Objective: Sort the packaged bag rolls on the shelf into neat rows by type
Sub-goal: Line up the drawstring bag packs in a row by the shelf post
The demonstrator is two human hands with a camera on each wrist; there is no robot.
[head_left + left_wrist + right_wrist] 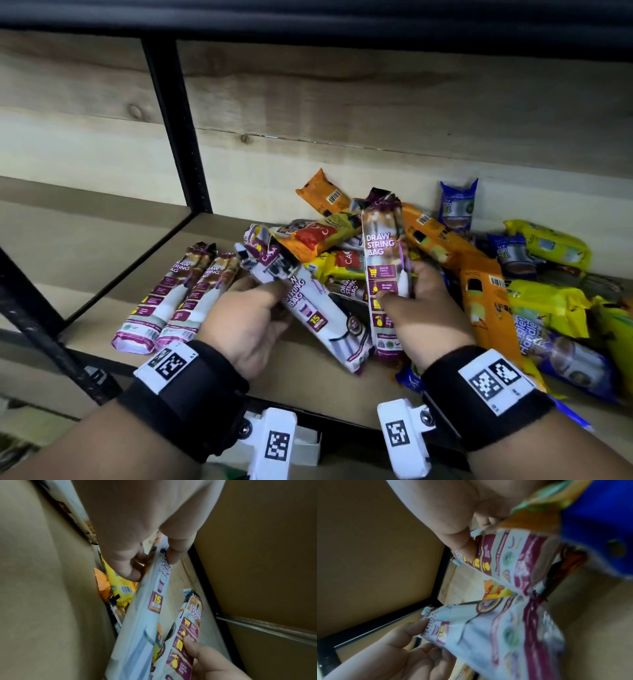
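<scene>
Over the shelf, my left hand grips one drawstring pack slanting up-left; my right hand pinches another pack upright, fingers curled.

Each bare forearm wore a wide black wrist strap bearing a white square-coded tag; white coded camera mounts hung beneath.
</scene>
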